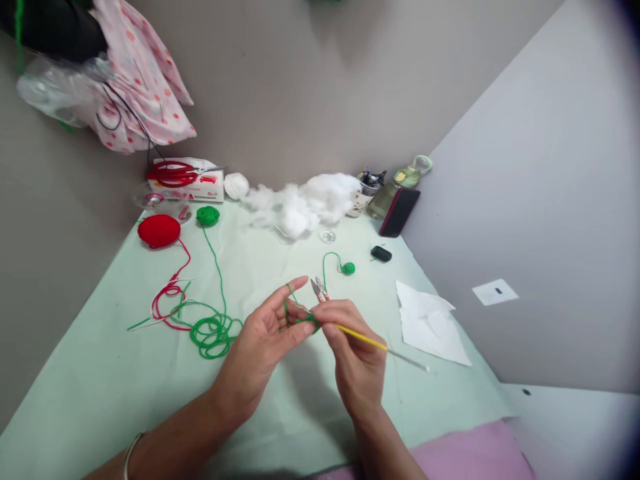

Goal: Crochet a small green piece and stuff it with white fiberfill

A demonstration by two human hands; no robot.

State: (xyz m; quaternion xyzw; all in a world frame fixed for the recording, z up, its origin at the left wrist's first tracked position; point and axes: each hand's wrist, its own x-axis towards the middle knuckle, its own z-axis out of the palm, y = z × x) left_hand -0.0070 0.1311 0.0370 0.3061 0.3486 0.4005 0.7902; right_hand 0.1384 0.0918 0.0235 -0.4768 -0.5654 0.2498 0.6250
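My left hand (270, 333) pinches a small piece of green crochet work (312, 320), with green yarn looped over its raised index finger. In my right hand (357, 347) is a crochet hook (367, 339) with a yellow grip, its tip meeting the green piece. My fingers cover most of the piece. Just beyond my right fingers lie small thread snips (320, 291), blades pointing away. Loose coils of green yarn (213, 335) rest left of my left hand and run back to a green ball (207, 215). Farther off sits a small green crocheted ball (348, 268) with a yarn tail.
White stuffing (305, 203) lies along the wall beside a white yarn ball (237, 186). A red yarn ball (159, 231) and red scissors (175, 174) are at left. At right are a phone (399, 212), a bottle (395, 190), a pen cup (363, 195) and white paper (431, 325).
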